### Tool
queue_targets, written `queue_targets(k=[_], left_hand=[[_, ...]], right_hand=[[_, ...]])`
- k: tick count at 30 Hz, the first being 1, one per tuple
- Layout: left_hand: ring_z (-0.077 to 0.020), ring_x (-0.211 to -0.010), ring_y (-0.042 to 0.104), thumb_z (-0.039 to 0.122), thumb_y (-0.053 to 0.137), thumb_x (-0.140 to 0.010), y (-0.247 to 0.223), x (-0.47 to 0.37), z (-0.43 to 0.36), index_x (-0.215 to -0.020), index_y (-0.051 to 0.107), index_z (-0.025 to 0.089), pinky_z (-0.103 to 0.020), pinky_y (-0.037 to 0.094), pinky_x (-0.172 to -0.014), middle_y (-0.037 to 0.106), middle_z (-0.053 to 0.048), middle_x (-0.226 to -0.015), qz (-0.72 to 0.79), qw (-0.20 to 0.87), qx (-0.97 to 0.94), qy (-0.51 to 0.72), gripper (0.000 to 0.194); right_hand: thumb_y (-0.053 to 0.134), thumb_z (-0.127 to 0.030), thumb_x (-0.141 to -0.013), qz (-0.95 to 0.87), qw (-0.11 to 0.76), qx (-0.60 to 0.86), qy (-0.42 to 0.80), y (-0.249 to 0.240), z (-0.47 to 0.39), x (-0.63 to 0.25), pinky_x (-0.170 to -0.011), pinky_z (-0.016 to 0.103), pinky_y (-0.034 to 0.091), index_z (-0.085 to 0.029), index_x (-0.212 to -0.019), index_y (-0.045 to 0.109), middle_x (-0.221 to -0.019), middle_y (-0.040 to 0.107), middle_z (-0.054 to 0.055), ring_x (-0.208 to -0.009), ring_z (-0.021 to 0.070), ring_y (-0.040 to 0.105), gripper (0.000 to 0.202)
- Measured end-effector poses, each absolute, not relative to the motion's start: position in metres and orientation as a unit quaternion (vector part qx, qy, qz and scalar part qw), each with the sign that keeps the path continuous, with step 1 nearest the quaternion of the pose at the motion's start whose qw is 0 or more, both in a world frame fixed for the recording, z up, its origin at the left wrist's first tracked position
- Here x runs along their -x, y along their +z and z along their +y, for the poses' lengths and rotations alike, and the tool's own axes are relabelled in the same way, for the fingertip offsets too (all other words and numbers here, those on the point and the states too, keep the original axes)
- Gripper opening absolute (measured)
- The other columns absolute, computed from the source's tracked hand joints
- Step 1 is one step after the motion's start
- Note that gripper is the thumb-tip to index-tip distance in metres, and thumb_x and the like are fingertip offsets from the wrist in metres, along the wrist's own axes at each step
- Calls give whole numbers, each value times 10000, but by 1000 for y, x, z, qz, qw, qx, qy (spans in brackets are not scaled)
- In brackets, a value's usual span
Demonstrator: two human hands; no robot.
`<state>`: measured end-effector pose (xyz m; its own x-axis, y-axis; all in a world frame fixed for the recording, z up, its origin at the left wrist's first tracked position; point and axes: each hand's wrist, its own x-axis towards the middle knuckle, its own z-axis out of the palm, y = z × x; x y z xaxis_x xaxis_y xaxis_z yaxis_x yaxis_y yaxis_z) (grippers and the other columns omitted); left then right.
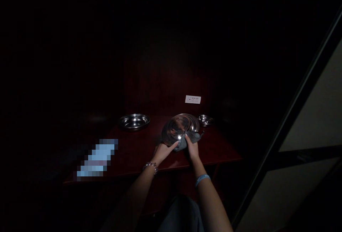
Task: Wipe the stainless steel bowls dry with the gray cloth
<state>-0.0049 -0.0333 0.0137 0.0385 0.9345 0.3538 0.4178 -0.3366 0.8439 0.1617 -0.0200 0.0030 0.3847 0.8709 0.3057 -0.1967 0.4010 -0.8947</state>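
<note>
A shiny round metal plate is held up over the dark red table, its face tilted. My left hand grips the lower left rim, thumb on the metal and the other fingers hidden beneath. My right hand pinches a grey cloth against the lower right edge, its thumb on top. Part of the cloth hangs out to the right of that hand. Behind the plate's right side another shiny round metal surface shows; whether it is a separate dish I cannot tell.
A metal dish stands at the table's back left, small metal bowls at the back right. A white socket panel is on the back wall. A blurred-out bright patch lies front left. The table ends near my wrists.
</note>
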Motion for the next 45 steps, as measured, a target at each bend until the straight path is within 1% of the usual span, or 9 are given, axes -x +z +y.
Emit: queue_targets(k=[4, 11, 13, 16, 20, 26, 32, 36, 45], left_hand=[[-263, -1344, 526, 553, 612, -847, 8, 7, -32, -1377, 578, 223, -330, 390, -1106, 602, -92, -1408, 519, 249, -702, 419, 625], [-251, -1219, 625, 453, 593, -870, 8, 4, -26, -1287, 630, 170, -329, 459, -1038, 664, -111, -1325, 449, 255, -706, 485, 506], [-244, -1027, 706, 467, 586, -858, 10, 4, -25, -1173, 682, 135, -322, 529, -905, 729, -132, -1192, 428, 274, -690, 516, 467], [-226, -683, 702, 556, 556, -839, 14, 7, -25, -828, 726, 120, -303, 528, -654, 762, -126, -778, 458, 287, -645, 540, 468], [-198, -567, 636, 650, 533, -817, 18, 12, -28, -598, 645, 152, -275, 458, -553, 674, -93, -567, 494, 247, -585, 594, 556], [-245, -739, 700, 661, 573, -797, 22, 9, -32, -728, 723, 121, -284, 505, -625, 746, -123, -704, 506, 282, -562, 590, 564], [-274, -1178, 648, 545, 717, -738, 21, 4, -37, -1164, 718, 182, -336, 477, -984, 725, -127, -1208, 480, 289, -652, 511, 560], [-294, -1240, 610, 550, 713, -743, 20, 4, -40, -1173, 719, 217, -342, 434, -1024, 708, -135, -1243, 512, 276, -677, 451, 544], [-319, -1199, 633, 497, 729, -733, 20, 4, -35, -1050, 758, 212, -330, 481, -934, 749, -140, -1142, 526, 277, -644, 481, 427]], right_hand=[[758, -433, -721, -420, 721, 407, 372, 1, -19, -162, -1004, 362, 511, -157, -1143, 712, -1162, 743, 96, -1108, 251, 687, 506], [751, -454, -722, -427, 718, 405, 372, 3, -19, -162, -1016, 356, 501, -154, -1153, 705, -1199, 729, 100, -1126, 251, 679, 527], [752, -456, -719, -426, 720, 401, 372, 3, -20, -162, -1020, 351, 497, -155, -1160, 701, -1216, 721, 98, -1137, 248, 673, 537], [754, -451, -719, -423, 722, 404, 370, 4, -20, -161, -1029, 354, 491, -159, -1169, 698, -1212, 724, 92, -1147, 246, 668, 540], [764, -438, -713, -419, 714, 420, 372, 4, -20, -162, -1038, 364, 483, -156, -1164, 701, -1192, 732, 95, -1141, 253, 671, 536], [740, -447, -735, -416, 720, 421, 362, 3, -19, -162, -1039, 357, 480, -160, -1163, 700, -1214, 722, 94, -1159, 247, 663, 517], [748, -458, -724, -406, 723, 420, 369, 4, -21, -161, -1021, 355, 494, -148, -1156, 701, -1196, 730, 103, -1124, 246, 681, 534], [758, -460, -715, -401, 721, 425, 372, 7, -23, -160, -1014, 358, 502, -146, -1144, 708, -1173, 739, 104, -1115, 251, 686, 533], [750, -453, -720, -414, 724, 416, 362, 6, -23, -159, -1004, 353, 509, -167, -1124, 712, -1162, 744, 97, -1114, 249, 688, 496]])
